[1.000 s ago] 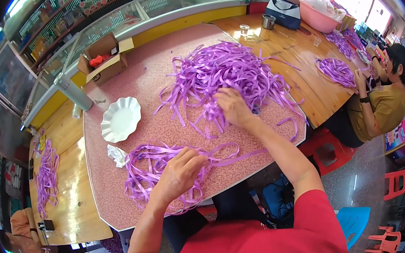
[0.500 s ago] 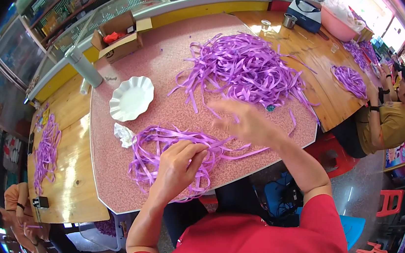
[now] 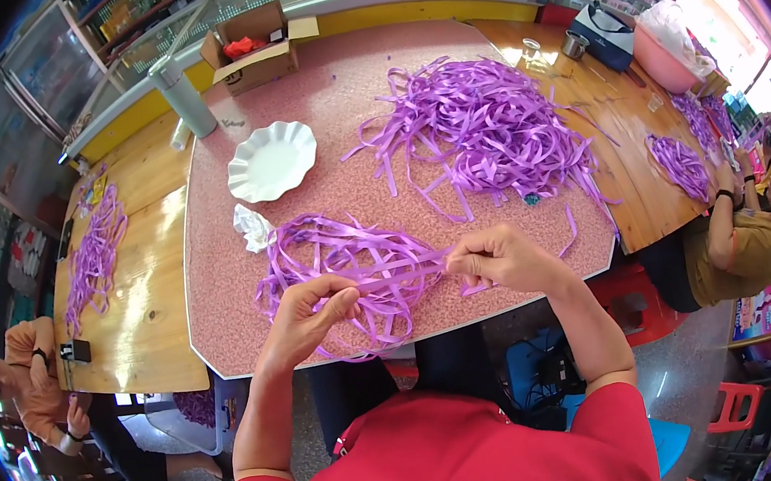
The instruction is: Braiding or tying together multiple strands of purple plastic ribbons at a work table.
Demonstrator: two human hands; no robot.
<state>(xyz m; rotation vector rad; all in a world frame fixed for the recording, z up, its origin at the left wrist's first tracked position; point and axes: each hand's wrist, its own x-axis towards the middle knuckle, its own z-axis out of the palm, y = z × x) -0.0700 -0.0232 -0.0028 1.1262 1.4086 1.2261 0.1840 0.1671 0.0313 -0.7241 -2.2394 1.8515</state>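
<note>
A flat purple ribbon (image 3: 399,278) stretches between my two hands near the table's front edge. My left hand (image 3: 311,316) is closed on its left end, thumb and fingers pinched together. My right hand (image 3: 505,258) grips the right end with bent fingers. Just beyond and under my left hand lies a loose heap of purple ribbons (image 3: 329,237). A larger tangled pile of purple ribbons (image 3: 496,126) covers the far right part of the pink speckled tabletop (image 3: 350,174). What my fingers cover of the ribbon's ends is hidden.
A white scalloped plate (image 3: 272,162), crumpled white tissue (image 3: 253,227), grey-green bottle (image 3: 183,97) and opened cardboard box (image 3: 259,61) stand to the left. Wooden side tables hold more ribbon bundles (image 3: 678,165). People sit at both sides, one in a mustard shirt (image 3: 751,235).
My right hand has come down from its blurred, raised position and closed on the ribbon. My left hand has shifted slightly left, and the ribbon now spans both hands.
</note>
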